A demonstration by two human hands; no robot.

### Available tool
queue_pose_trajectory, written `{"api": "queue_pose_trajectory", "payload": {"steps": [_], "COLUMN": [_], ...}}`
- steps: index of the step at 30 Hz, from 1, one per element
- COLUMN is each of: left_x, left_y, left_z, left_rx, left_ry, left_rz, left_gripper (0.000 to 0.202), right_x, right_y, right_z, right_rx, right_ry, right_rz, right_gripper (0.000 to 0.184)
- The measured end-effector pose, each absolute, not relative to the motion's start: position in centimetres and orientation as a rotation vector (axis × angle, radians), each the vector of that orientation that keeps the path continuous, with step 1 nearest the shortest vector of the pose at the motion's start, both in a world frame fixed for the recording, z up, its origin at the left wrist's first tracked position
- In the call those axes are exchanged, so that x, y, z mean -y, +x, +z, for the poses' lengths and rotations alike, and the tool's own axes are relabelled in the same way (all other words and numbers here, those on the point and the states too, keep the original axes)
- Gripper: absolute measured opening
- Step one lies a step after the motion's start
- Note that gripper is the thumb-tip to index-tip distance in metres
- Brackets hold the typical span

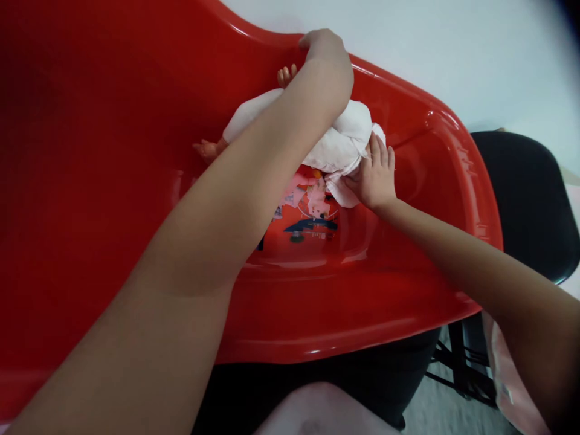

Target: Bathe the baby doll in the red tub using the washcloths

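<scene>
A doll in white clothing [254,112] lies in a red plastic tub [281,302]. One bare foot [208,149] sticks out at its left, and small bare digits [286,76] show behind my forearm. My left hand [327,49] is bent over the doll's far side, close to the tub's far rim; its fingers are mostly hidden, as is much of the doll under that arm. At the doll's right end, my right hand [375,172] has its fingers over a white cloth [343,192], with the thumb on the nearer side.
Worn pink and blue stickers [312,205] cover part of the tub floor. A black chair [525,193] stands beyond the tub's right end, against a pale wall [430,48]. Below the near rim are dark-clothed legs [357,374].
</scene>
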State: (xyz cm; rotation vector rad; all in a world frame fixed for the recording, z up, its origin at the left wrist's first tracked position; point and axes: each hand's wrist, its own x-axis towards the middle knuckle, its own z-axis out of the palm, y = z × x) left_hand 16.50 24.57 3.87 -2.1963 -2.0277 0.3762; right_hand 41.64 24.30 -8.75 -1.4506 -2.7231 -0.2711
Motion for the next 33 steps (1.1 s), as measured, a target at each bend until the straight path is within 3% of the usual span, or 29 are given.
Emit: {"api": "queue_pose_trajectory", "payload": {"steps": [8, 12, 20, 25, 30, 33], "left_x": [-25.2, -25.0, -24.9, -24.7, -24.6, -24.9], "left_y": [16.3, 16.3, 16.4, 16.3, 16.3, 16.4], "left_z": [3.5, 3.8, 4.3, 4.5, 3.9, 3.9], "left_rx": [2.246, 2.158, 2.165, 2.126, 2.139, 2.122], "left_ry": [-2.319, -2.312, -2.305, -2.301, -2.321, -2.322], "left_rz": [0.045, 0.237, 0.28, 0.314, 0.166, 0.259], "left_gripper": [0.055, 0.058, 0.06, 0.061, 0.063, 0.063], "right_x": [-25.0, -24.8, -23.5, -24.4, -24.9, -24.9], "right_y": [40.0, 39.9, 40.3, 41.6, 41.5, 40.8], "right_z": [-8.9, -8.8, -5.8, -5.2, -6.5, -7.2], "right_rx": [2.602, 2.629, 2.789, 2.867, 2.779, 2.716], "right_ry": [-1.495, -1.458, -1.419, -1.333, -1.422, -1.456], "right_rz": [-0.236, -0.136, -0.033, -0.004, -0.088, -0.101], "right_gripper": [0.091, 0.091, 0.069, 0.064, 0.083, 0.091]}}
